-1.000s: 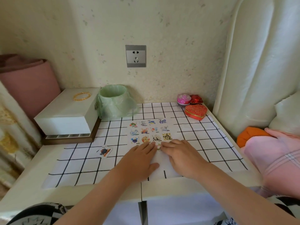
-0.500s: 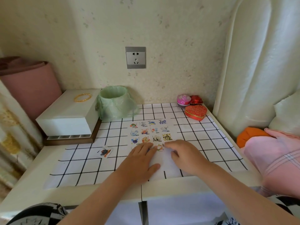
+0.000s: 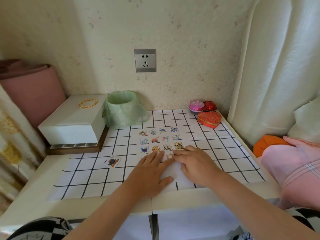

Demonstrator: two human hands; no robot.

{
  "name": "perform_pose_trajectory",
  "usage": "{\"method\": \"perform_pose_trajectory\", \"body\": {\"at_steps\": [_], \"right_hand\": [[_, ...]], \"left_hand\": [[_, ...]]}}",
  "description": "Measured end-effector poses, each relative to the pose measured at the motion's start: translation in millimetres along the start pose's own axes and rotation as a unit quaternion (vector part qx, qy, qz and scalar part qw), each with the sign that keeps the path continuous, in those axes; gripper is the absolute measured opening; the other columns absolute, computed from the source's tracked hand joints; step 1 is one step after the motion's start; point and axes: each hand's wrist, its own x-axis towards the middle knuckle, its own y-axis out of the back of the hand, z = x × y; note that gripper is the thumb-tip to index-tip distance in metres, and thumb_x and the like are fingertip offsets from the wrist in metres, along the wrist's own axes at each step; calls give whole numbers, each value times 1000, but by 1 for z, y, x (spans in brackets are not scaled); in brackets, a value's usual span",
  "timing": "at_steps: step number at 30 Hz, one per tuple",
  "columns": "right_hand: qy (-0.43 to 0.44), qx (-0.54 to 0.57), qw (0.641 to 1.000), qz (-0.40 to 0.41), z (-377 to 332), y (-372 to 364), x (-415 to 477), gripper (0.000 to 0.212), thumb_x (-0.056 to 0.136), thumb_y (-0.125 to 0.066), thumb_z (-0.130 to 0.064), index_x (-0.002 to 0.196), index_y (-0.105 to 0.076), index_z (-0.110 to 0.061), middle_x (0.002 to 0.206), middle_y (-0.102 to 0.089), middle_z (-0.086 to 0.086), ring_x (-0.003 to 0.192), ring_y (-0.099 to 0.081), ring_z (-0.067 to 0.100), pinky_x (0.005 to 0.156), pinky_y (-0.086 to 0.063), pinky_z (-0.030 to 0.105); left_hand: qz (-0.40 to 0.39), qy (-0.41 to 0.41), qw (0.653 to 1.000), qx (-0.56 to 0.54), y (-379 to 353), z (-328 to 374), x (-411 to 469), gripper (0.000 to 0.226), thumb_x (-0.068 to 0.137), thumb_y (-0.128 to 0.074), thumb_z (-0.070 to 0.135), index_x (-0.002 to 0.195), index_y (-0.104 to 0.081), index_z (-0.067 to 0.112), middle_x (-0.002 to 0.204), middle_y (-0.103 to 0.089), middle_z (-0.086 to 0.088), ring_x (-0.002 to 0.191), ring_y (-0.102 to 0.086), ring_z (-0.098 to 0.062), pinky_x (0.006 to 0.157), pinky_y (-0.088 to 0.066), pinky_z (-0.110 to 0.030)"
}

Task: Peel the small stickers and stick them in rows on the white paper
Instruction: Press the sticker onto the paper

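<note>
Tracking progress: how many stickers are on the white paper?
13: twelve stickers in three rows of four, plus one sticker between the left hand and right hand; others may be hidden.

I see a cream table [image 3: 34, 196] with a white mat [image 3: 83, 177], checked in black lines, spread over most of its top. At the far left, off the mat, a brown tray [image 3: 74, 149] sits on the bare tabletop and carries a white box [image 3: 72, 122]. A bin [image 3: 123, 110] lined with a green bag stands at the mat's far edge, just beside the box. In the far right corner I count three tins: a heart tin [image 3: 209, 118], a pink tin [image 3: 196, 105] and a red tin [image 3: 209, 106]. A paper [image 3: 170, 170] lies mid-mat, bearing stickers [image 3: 160, 139] in rows. One loose sticker [image 3: 112, 161] lies on the mat to its left.
</note>
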Motion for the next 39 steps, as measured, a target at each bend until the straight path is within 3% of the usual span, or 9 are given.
{"method": "perform_pose_trajectory", "body": {"at_steps": [6,10,16,20,22,25,29,33,39], "right_hand": [[19,27,999,15,5,4,-1,42,83,-44,-25,106,-78,-28,116,-73,-11,84,-65,20,66,-59,33],[31,29,999,21,6,9,-1,30,82,-53,-21,94,-80,-27,108,-75,-10,82,-69,20,66,-58,34],[5,52,998,27,2,4,3,29,78,-58,-18,92,-80,-29,106,-75,-12,87,-67,17,72,-57,33],[-29,56,997,40,-8,4,8,28,84,-50,-24,96,-75,-22,98,-69,-7,87,-62,19,75,-55,41],[-35,44,998,3,-17,2,11,46,89,-38,-37,119,-68,-18,122,-64,-2,112,-59,22,97,-49,40],[-53,53,990,-118,-31,-4,14,82,92,-14,-60,159,-19,-15,168,-7,-2,155,-3,18,125,-7,36],[-56,40,977,-203,-37,-8,15,78,101,-16,-63,158,15,-20,163,27,-6,147,30,7,122,15,35],[-55,35,981,-183,-34,-6,17,76,101,-21,-60,161,3,-19,167,14,-5,152,17,8,123,9,32],[-66,94,993,-17,-25,-13,24,47,101,-31,-37,137,-58,-23,148,-51,-9,133,-47,13,102,-33,31]], "left_hand": [[-20,6,999,-47,7,-4,0,62,95,-16,67,154,-12,46,166,4,6,152,7,-15,121,1,-34],[16,33,985,-167,11,-8,5,42,101,-42,50,143,-44,44,163,-17,14,150,-5,-6,118,-5,-28],[73,32,969,-233,11,-14,9,30,102,-48,38,129,-60,37,150,-43,15,141,-30,-5,114,-21,-22],[158,94,935,-303,14,-17,13,37,104,-46,20,139,-54,22,142,-53,7,133,-45,-10,103,-25,-10],[177,100,952,-228,9,-20,20,44,104,-43,21,148,-43,19,149,-47,2,139,-38,-16,111,-22,-17],[97,96,983,-121,-2,-21,29,56,107,-27,33,158,-9,19,166,-6,4,153,0,-16,124,-1,-31],[36,107,993,-42,-7,-20,34,59,107,-16,38,158,6,21,165,15,4,152,13,-15,124,4,-38],[119,139,981,-61,-5,-19,44,53,102,-32,40,153,-28,28,162,-20,8,148,-17,-13,118,-16,-34],[190,193,960,-70,-4,-21,58,34,96,-44,48,126,-52,33,124,-45,5,116,-40,-18,96,-29,-32]]}}
